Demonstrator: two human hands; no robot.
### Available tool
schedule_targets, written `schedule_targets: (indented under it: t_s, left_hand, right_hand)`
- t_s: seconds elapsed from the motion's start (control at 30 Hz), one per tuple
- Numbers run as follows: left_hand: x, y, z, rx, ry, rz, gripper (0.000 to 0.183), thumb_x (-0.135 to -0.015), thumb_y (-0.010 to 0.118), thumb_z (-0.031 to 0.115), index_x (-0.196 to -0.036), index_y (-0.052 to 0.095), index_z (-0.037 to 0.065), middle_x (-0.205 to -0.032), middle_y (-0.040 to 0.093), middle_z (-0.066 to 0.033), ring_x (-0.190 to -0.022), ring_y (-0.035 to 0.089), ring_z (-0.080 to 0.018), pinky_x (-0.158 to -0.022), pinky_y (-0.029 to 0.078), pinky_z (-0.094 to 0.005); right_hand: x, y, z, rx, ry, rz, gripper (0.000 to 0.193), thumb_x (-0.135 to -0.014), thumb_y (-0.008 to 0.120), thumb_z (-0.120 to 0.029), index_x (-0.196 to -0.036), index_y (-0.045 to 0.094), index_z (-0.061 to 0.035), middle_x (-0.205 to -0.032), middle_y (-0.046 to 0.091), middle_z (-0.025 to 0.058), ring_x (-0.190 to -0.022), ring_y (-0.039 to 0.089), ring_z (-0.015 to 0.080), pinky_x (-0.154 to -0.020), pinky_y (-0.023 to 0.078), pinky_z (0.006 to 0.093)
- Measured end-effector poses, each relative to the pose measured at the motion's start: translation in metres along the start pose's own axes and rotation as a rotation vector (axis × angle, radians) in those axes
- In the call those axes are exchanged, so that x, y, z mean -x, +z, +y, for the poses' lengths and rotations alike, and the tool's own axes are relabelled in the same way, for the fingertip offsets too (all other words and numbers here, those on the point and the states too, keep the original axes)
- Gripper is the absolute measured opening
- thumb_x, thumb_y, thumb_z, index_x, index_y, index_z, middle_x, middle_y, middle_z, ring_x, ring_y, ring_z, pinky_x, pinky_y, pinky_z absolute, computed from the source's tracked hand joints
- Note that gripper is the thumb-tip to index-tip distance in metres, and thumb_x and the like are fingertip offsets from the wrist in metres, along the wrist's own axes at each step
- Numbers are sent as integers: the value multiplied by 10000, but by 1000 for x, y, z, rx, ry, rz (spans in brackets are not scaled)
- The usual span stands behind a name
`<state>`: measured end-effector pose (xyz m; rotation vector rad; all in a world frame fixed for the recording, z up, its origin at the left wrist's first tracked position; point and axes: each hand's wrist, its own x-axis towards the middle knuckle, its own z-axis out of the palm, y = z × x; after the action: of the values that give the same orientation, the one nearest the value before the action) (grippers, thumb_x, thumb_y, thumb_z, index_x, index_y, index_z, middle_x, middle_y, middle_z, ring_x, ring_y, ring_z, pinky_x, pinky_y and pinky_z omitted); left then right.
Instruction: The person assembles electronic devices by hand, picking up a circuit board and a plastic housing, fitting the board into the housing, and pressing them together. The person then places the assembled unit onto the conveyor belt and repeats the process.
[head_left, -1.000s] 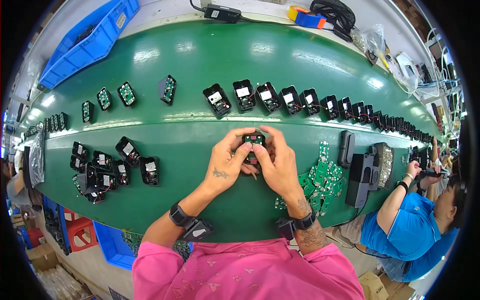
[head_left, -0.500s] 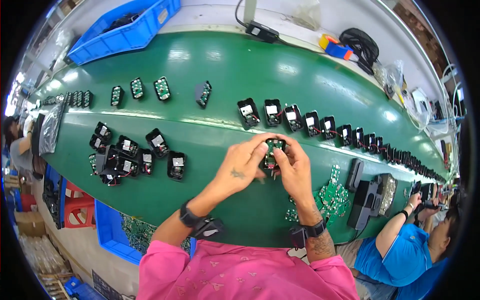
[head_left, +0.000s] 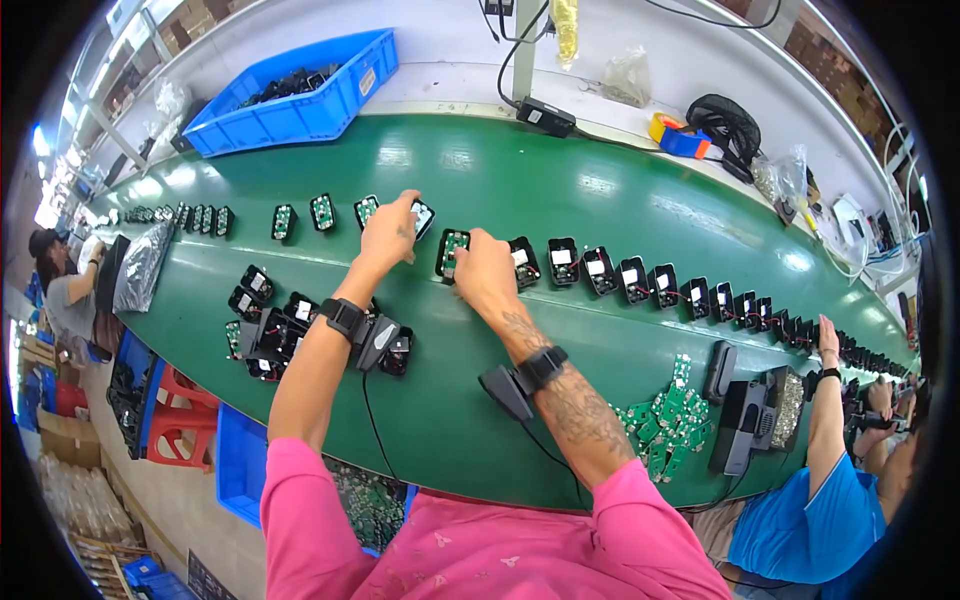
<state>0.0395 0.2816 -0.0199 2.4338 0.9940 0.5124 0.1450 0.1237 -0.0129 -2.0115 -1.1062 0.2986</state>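
My right hand (head_left: 485, 268) grips a black plastic housing (head_left: 444, 268) with a green circuit board (head_left: 456, 243) in it, at the left end of a row of housings on the green bench. My left hand (head_left: 390, 235) reaches over a tilted black housing (head_left: 423, 218) just to the left of it. Its index finger and thumb are spread around that housing; the other fingers are hidden. Beside the left hand stands another housing with a green board (head_left: 366, 208). Open housings with white blocks and red wires (head_left: 563, 262) continue the row rightward.
Loose housings (head_left: 300, 307) lie near my left forearm. A pile of green boards (head_left: 665, 425) and a dark grey device (head_left: 735, 425) are at the right. A blue bin (head_left: 290, 115) stands at the back. A co-worker's arm (head_left: 826, 420) reaches to the row at right.
Both hands have left the spot in front of me and moved apart. The right one has carried the housing with its board to the row; the left one has let go and moved left.
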Motion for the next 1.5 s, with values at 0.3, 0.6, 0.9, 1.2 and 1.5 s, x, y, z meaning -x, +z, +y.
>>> schedule_targets:
  t_s: [0.3,0.6,0.9,1.2,1.5]
  left_hand:
    - [38,-15,0,-393,-32,47,480,-951,561,187,-1389,428,44,-1005,681,-264,-850,700,-408,-752,550,-509]
    - [47,40,112,-280,224,-188,821,-813,750,433,-1465,380,97,-1332,530,-247,-994,660,-435,-837,548,-513]
    - [90,44,140,873,68,-289,786,-718,790,210,-1434,503,57,-1208,593,-125,-964,606,-218,-838,516,-353]
    - [168,74,155,1553,-246,-868,452,-819,726,94,-1240,603,-15,-1104,622,-82,-875,633,-147,-665,581,-267]
    - [162,82,152,1245,-239,-535,251,-959,636,203,-1041,735,-12,-1227,569,-133,-826,642,-142,-501,503,-232]
  right_hand:
    - [57,-44,8,174,-270,102,342,-882,697,-235,-1066,623,44,-873,688,220,-784,672,410,-699,541,491]
    - [168,-229,84,264,-54,-110,210,-829,734,-128,-972,684,17,-807,654,144,-678,628,257,-639,499,362]
    - [215,-188,108,360,-92,-129,318,-782,773,-140,-1035,611,-32,-1005,582,142,-937,578,355,-804,489,433]
    - [185,-187,77,-625,484,17,140,-947,625,-42,-1065,579,18,-757,628,55,-553,596,97,-470,458,220]
    - [160,-168,67,-920,359,-56,378,-927,629,2,-1291,545,64,-869,648,88,-644,623,119,-561,504,227]
